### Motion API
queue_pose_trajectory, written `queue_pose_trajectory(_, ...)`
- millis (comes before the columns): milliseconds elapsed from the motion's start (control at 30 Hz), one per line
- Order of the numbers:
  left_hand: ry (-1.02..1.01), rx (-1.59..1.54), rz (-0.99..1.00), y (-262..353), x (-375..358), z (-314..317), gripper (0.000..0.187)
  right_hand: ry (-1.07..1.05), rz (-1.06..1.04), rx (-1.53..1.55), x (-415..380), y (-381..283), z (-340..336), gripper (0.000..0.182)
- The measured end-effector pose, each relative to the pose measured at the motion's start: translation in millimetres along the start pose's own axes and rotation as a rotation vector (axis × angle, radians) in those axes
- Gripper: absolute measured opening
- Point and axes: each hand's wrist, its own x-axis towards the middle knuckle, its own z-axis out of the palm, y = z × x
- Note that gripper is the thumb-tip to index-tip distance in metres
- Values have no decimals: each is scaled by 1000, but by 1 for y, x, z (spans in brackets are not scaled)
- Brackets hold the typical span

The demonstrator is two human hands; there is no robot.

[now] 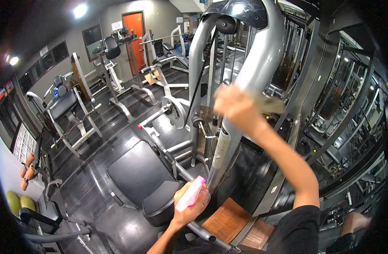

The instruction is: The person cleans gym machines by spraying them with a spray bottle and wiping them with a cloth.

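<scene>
Your left hand is closed around a pink-and-white sprayer, just right of the black seat; its contents are hidden. Your right hand, blurred, is bunched at the silver frame, with a dull cloth showing at its right side; you cannot tell how firmly it grips. A wooden board lies on the near side.

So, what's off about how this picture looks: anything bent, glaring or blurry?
Head view: the wide lens bows the room's straight lines and darkens the corners; also in the head view, round white ceiling lights burn out and the glossy black floor shows glare; head view again, the right hand is smeared, probably by motion, while the pink-and-white plastic sprayer looks sharper.
</scene>
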Motion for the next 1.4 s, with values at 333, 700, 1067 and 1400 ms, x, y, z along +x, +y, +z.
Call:
queue_pose_trajectory(333,22,116,91,-11,-3,-8,12,246,-230,153,-23,34,-2,21)
queue_pose_trajectory(700,55,-23,-99,-14,-18,-8,5,575,854,458,-87,-85,57,45)
queue_pose_trajectory(1067,25,-84,-205,-13,-24,1,3,720,2198,992,-138,-268,72,46)
queue_pose_trajectory(1400,-40,34,-126,-12,-24,-3,3,714,1120,533,-42,-94,38,48)
